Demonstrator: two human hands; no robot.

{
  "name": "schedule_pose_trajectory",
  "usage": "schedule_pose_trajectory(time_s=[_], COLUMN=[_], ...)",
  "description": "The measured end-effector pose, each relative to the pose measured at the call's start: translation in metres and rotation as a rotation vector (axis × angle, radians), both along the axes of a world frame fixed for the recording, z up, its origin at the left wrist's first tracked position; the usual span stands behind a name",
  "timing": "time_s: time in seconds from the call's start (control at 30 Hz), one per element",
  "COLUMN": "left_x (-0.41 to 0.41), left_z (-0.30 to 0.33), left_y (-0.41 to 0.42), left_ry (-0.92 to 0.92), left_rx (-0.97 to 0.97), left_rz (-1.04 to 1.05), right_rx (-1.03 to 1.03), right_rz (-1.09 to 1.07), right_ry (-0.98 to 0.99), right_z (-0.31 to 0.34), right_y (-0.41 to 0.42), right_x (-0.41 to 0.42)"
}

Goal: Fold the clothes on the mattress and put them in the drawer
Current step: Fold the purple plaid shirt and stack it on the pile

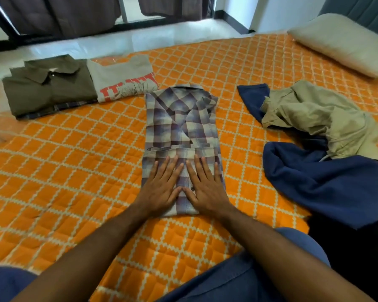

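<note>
A purple and grey plaid shirt point(180, 123) lies folded into a long narrow strip in the middle of the orange quilted mattress point(79, 162), collar at the far end. My left hand point(162, 188) and my right hand point(205, 188) lie flat side by side on its near end, fingers straight, pressing the cloth. At the far left sit a folded olive shirt point(46, 90) and a folded grey T-shirt with red print point(122, 77). On the right, unfolded khaki trousers point(314, 118) lie over a crumpled navy garment point(323, 186).
A beige pillow point(345, 42) lies at the far right corner. Beyond the mattress are a pale floor point(140, 38) and dark curtains point(59, 14). My knees in blue cloth point(238, 280) rest at the near edge. No drawer is in view.
</note>
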State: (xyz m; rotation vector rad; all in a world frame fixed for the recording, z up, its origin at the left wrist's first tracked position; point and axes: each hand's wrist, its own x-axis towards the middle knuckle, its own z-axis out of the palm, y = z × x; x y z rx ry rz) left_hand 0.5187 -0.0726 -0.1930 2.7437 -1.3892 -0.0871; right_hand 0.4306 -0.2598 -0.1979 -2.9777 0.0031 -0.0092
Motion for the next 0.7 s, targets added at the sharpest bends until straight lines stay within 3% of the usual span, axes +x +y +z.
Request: schedule_pose_trajectory(time_s=[0.13, 0.3, 0.4, 0.5, 0.7], left_x=[0.009, 0.008, -0.005, -0.021, -0.040], left_z=[0.005, 0.027, 0.033, 0.041, 0.056], left_y=[0.000, 0.011, 0.021, 0.018, 0.008], left_ry=[0.135, 0.274, 0.273, 0.253, 0.266], left_rx=[-0.001, 0.136, 0.294, 0.330, 0.390], left_rz=[-0.017, -0.133, -0.175, -0.088, 0.026], right_rx=[0.052, 0.077, 0.055, -0.034, -0.111], right_rz=[0.001, 0.086, 0.215, 0.281, 0.095], right_ry=[0.084, 0.183, 0.252, 0.282, 0.398], right_z=[0.000, 0.011, 0.017, 0.024, 0.043], right_y=[-0.003, -0.008, -0.015, -0.017, 0.016], right_x=[0.004, -0.004, -0.023, -0.031, -0.028])
